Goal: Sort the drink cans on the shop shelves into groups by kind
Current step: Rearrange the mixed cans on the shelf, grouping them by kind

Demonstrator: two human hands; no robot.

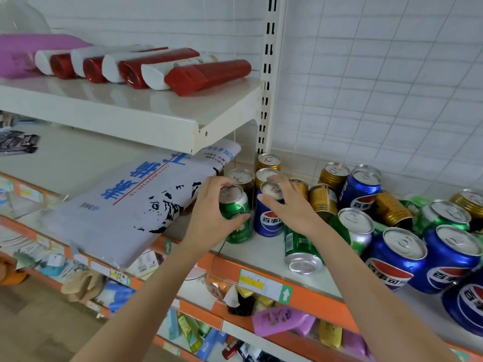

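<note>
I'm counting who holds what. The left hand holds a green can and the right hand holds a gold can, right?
Not quite. The left hand does hold a green can, but the right hand holds a blue can, not a gold one. The head view shows it.

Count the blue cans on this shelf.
5 blue cans: one under the right hand, one at the back among gold cans, three at the front right. More may be hidden.

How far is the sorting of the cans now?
Early stage. Some gold cans already stand together at the back. In hand: the left hand grips a green can, the right hand holds a blue can. Left: the mixed pile of blue, green and gold cans, some lying on their sides.
</note>
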